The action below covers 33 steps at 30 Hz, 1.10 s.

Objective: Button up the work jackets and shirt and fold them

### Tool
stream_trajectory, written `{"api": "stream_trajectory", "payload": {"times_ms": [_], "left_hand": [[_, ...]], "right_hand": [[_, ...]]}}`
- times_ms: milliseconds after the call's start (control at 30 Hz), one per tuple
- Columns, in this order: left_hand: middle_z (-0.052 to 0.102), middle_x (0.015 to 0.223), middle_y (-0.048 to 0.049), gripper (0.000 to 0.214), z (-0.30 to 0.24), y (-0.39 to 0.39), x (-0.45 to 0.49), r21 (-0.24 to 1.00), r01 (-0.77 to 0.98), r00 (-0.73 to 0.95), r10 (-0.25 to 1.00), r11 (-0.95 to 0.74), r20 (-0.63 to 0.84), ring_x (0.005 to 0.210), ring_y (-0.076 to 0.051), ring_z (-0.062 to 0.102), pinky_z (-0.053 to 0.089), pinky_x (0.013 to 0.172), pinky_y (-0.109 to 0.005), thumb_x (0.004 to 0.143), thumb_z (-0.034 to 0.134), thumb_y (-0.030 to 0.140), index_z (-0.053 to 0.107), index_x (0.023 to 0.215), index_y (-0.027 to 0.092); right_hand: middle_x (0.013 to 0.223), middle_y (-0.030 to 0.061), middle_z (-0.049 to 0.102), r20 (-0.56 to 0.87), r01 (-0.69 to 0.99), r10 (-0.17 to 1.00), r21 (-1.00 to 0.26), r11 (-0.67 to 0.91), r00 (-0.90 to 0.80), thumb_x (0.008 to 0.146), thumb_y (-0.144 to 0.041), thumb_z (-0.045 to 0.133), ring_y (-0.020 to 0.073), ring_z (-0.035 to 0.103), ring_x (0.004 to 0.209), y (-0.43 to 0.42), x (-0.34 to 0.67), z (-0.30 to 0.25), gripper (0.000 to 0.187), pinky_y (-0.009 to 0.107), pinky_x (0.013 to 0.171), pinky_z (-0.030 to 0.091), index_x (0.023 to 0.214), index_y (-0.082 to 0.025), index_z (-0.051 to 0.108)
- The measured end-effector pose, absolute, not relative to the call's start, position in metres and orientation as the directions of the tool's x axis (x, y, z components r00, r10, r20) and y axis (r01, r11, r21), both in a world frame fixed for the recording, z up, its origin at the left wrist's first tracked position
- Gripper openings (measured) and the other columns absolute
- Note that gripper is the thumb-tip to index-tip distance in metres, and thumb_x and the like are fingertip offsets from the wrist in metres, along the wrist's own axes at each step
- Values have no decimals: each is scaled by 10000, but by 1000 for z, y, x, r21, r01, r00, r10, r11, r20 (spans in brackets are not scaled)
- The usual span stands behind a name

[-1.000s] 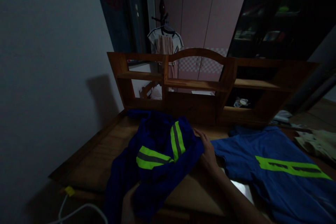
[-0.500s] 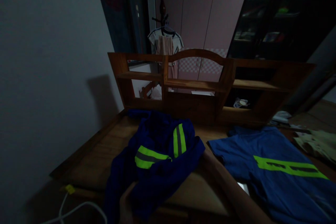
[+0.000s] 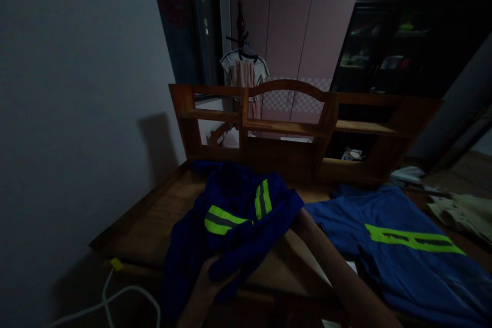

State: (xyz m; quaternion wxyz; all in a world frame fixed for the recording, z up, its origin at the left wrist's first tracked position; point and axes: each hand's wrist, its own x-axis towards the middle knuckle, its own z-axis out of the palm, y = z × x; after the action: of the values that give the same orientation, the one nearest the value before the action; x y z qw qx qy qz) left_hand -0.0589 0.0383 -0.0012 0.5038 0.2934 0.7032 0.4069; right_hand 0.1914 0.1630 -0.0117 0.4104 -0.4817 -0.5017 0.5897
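Note:
A crumpled dark blue garment (image 3: 234, 215) with yellow-green reflective stripes lies on the wooden surface (image 3: 161, 225) in front of me. My left hand (image 3: 209, 284) grips its near hem, fingers closed on the cloth. My right forearm reaches under the garment's right edge, and the right hand itself is hidden beneath the fabric. A second blue shirt (image 3: 384, 246) with a yellow-green chest band lies flat to the right.
A wooden shelf unit (image 3: 292, 128) stands along the far edge. A white cable (image 3: 111, 297) hangs at the near left corner. Pale cloth (image 3: 461, 210) lies at the far right. A pink wardrobe and a coat stand with hung clothes are behind.
My right hand, seen on the garment's right edge a second ago, has slid under the cloth. My left hand has come further into view, holding the hem. The view tilted up slightly.

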Motion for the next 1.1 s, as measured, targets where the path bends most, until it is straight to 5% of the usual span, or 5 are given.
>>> {"api": "stream_trajectory", "payload": {"times_ms": [133,333,500,700,1100], "left_hand": [[691,606,-66,348,-8,36,-66,846,-10,-300,806,533,-511,623,-268,648,523,618,-349,360,845,335,682,590,129],[705,716,-55,286,-10,30,-64,789,-196,-506,629,582,-590,916,-308,654,522,831,-392,512,800,280,663,735,163],[717,886,-57,340,-7,25,-60,793,-311,-487,628,524,-606,1070,-303,614,465,966,-437,578,790,277,659,875,177],[717,790,-48,290,-11,30,-60,801,-302,-539,601,516,-590,1016,-311,637,461,969,-452,538,796,248,657,782,173],[642,498,-3,389,1,41,-62,828,-194,-573,625,526,-531,647,-286,669,560,651,-387,246,840,189,616,564,180]], "right_hand": [[923,72,734,-403,-470,894,-762,-446,-195,880,-483,460,243,683,908,151,191,-11,388,410,849,527,1054,-192,649],[925,34,739,-521,-788,828,-414,-456,-205,824,-400,578,220,682,909,143,184,-4,268,374,887,514,998,-219,673],[898,51,742,-536,-766,822,-441,-468,-194,828,-427,575,234,685,902,139,184,2,323,387,882,518,1038,-201,670],[870,68,744,-529,-702,828,-520,-487,-183,804,-479,566,249,690,872,136,189,-3,361,408,849,529,971,-181,684],[759,74,735,-519,-667,849,-599,-442,-96,736,-428,615,276,685,833,137,190,4,262,423,782,545,823,-192,687]]}}
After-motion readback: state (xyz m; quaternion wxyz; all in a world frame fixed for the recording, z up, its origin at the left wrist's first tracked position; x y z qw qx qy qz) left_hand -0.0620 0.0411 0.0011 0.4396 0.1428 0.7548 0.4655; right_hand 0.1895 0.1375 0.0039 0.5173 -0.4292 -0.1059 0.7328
